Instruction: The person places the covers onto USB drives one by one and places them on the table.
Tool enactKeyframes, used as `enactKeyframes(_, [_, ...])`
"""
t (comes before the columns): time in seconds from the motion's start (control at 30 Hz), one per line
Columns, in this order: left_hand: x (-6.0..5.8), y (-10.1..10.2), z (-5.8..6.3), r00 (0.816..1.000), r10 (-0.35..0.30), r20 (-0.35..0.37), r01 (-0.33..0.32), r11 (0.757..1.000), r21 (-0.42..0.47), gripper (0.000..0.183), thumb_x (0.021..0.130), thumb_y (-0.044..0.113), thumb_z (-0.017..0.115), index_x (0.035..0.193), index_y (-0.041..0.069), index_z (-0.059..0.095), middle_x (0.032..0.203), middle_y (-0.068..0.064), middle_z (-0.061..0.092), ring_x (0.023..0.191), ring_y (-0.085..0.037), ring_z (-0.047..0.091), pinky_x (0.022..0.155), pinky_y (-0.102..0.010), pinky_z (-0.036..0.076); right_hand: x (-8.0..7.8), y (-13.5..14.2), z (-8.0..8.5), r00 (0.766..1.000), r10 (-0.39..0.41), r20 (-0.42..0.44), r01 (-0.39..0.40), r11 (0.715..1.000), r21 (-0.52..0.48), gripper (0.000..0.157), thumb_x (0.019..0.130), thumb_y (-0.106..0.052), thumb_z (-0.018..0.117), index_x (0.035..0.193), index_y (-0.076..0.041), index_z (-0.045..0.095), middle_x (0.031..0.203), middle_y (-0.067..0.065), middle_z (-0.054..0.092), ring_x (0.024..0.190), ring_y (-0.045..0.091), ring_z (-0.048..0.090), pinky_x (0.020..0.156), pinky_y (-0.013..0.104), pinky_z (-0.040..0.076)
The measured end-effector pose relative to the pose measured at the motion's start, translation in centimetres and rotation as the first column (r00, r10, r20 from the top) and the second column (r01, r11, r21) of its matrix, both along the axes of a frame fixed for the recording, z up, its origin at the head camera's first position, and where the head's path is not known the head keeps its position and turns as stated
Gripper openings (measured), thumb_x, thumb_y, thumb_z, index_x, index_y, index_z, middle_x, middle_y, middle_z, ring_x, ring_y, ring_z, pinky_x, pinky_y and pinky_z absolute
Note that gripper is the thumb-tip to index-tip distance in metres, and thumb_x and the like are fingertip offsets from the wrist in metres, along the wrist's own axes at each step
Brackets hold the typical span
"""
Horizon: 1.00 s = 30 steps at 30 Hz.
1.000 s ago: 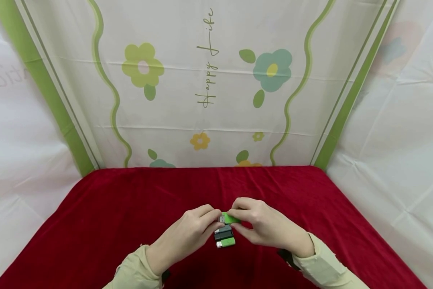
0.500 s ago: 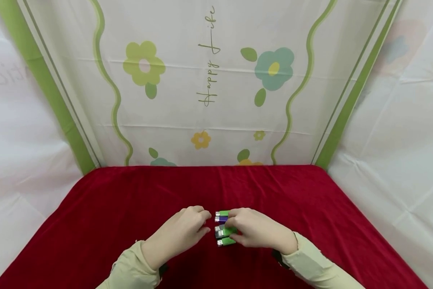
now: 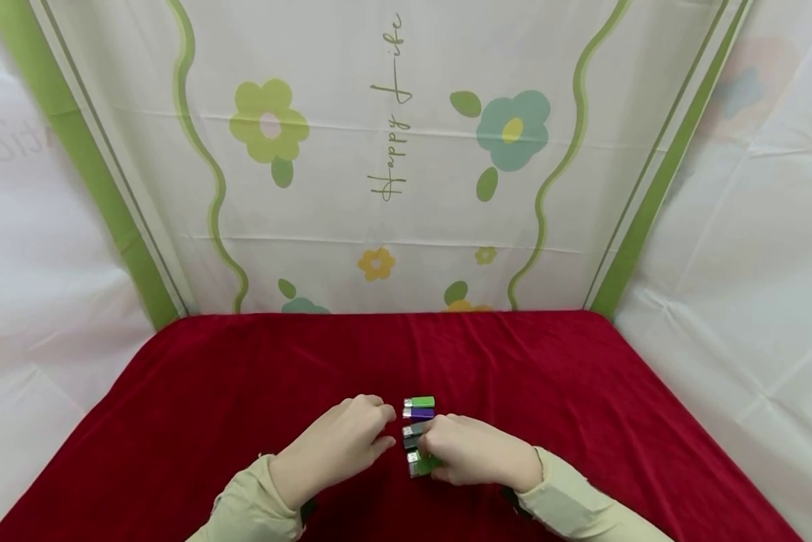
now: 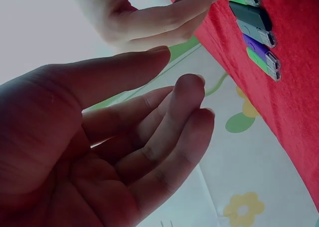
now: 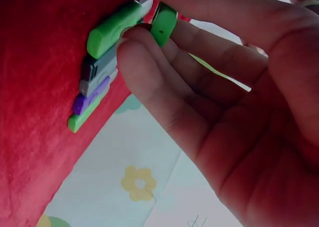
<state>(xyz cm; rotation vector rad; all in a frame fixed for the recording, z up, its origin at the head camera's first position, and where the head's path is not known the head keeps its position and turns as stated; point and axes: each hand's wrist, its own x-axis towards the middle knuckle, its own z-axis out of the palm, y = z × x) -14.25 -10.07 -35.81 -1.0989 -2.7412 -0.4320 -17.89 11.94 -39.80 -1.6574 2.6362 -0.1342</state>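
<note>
In the head view my right hand (image 3: pixel 480 452) pinches a green USB stick (image 5: pixel 164 25) between thumb and fingers, at the near end of a row of USB sticks on red cloth. Its metal plug points left. A second green stick (image 5: pixel 114 30) lies right beside it, partly covered in the head view. Further along the row are a black stick (image 4: pixel 251 16), a grey stick (image 4: pixel 255 33), a purple stick (image 3: pixel 421 414) and a green stick (image 3: pixel 422 402) at the far end. My left hand (image 3: pixel 341 448) hovers left of the row, fingers loosely bent, holding nothing.
Red velvet cloth (image 3: pixel 277 361) covers the table under the row. A white curtain (image 3: pixel 324 188) with printed flowers hangs behind the far edge, and white fabric walls (image 3: pixel 751 301) stand at both sides.
My right hand has carried the green stick from the far end to the near end of the row. My left hand has let go and drawn back left, uncovering the purple and far green sticks.
</note>
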Motion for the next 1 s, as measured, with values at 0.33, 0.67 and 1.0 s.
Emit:
enactKeyframes(0.33, [0.01, 0.13, -0.17, 1.000, 0.004, 0.015, -0.004, 1.000, -0.008, 0.014, 0.082, 0.011, 0.080, 0.082, 0.007, 0.067, 0.071, 0.003, 0.053, 0.056, -0.004, 0.044, 0.050, -0.017, 0.040, 0.43, -0.21, -0.41, 0.999, -0.027, -0.022, 0.028, 0.999, 0.028, 0.030, 0.072, -0.010, 0.084, 0.065, -0.020, 0.057, 0.059, -0.015, 0.046, 0.052, -0.003, 0.038, 0.049, 0.013, 0.035])
enactKeyframes(0.67, [0.24, 0.17, -0.17, 1.000, 0.019, 0.010, -0.018, 0.997, -0.076, 0.017, 0.086, 0.020, 0.077, 0.077, 0.012, 0.065, 0.065, 0.007, 0.049, 0.052, -0.003, 0.041, 0.047, -0.019, 0.038, 0.75, -0.25, -0.48, 0.998, -0.037, -0.048, 0.039, 0.998, 0.041, 0.027, 0.072, -0.012, 0.085, 0.065, -0.019, 0.060, 0.059, -0.014, 0.047, 0.051, -0.002, 0.038, 0.048, 0.014, 0.034])
enactKeyframes(1.0, [0.18, -0.29, -0.72, 0.999, 0.035, 0.017, -0.032, 0.992, -0.120, 0.019, 0.085, 0.024, 0.077, 0.076, 0.013, 0.064, 0.064, 0.008, 0.049, 0.053, -0.004, 0.041, 0.046, -0.021, 0.038, 0.92, -0.19, -0.31, 0.963, -0.041, -0.266, 0.057, 0.997, 0.051, 0.036, 0.066, -0.029, 0.090, 0.062, -0.023, 0.054, 0.060, -0.013, 0.046, 0.049, 0.000, 0.037, 0.043, 0.019, 0.033])
